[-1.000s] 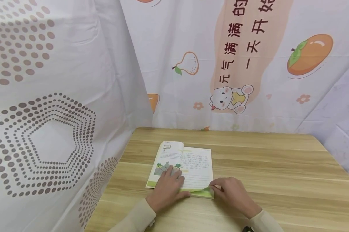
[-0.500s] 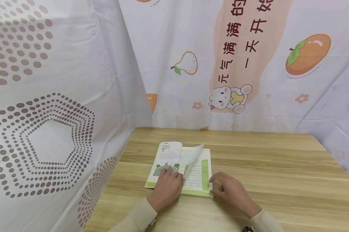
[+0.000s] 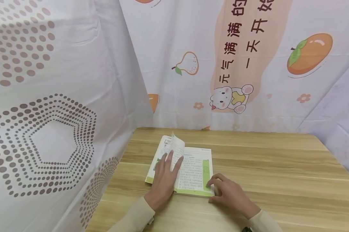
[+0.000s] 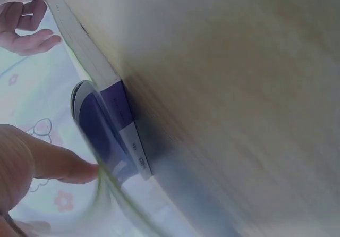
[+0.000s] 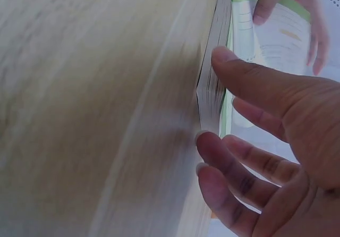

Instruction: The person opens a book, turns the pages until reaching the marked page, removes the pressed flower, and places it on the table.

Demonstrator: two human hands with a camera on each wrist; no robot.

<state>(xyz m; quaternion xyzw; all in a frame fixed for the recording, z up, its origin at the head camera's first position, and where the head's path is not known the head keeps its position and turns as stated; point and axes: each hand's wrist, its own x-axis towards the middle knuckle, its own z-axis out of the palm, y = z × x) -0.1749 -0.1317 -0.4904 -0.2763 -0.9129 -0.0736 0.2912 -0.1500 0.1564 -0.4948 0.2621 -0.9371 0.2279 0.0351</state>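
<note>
An open book with green-edged printed pages lies on the wooden table. Across its left half my left hand rests with spread, fairly straight fingers, on a leaf whose far corner curls up. The left wrist view catches the left thumb at the bent pages and the purple and white spine. At the book's near right corner is my right hand. Its thumb lies along the page block, while its other fingers curve loosely with nothing pinched between them.
The wooden table reaches out to the right of the book. White curtains hang behind it and on the left, the back one printed with fruit and characters, the left one with brown dots.
A leaf has swung over from the right side to the left. My left hand has shifted up and spread onto it, and my right fingers have let go of the page corner.
</note>
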